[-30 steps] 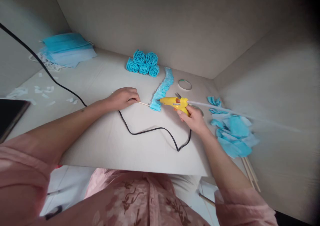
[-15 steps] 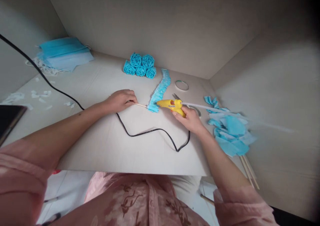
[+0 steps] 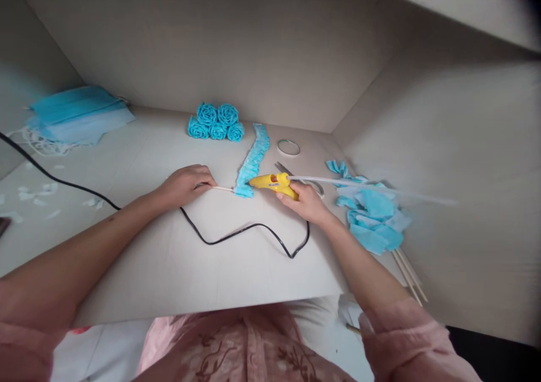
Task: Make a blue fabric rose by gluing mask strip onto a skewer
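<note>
My left hand (image 3: 188,185) is closed on a thin wooden stick (image 3: 222,189), whose far end meets the near end of a gathered blue fabric strip (image 3: 254,155). The strip runs away from me along the table. In my right hand (image 3: 307,201) is a yellow glue gun (image 3: 273,182), its nozzle at the near end of the strip by the stick's tip. A long clear glue stick (image 3: 338,181) pokes out of its back. Scissors (image 3: 315,185) lie partly hidden behind the right hand.
Several rolled blue fabric roses (image 3: 217,121) stand at the back, near a tape ring (image 3: 288,147). Blue face masks (image 3: 80,114) are stacked at left, white scraps (image 3: 36,195) before them. Fabric pieces (image 3: 374,210) and wooden sticks (image 3: 408,272) lie right. The black cord (image 3: 236,234) crosses the table.
The camera view has shifted, so the table's contents appear further left. Both hands keep their holds, and the glue gun's nozzle stays at the strip's near end.
</note>
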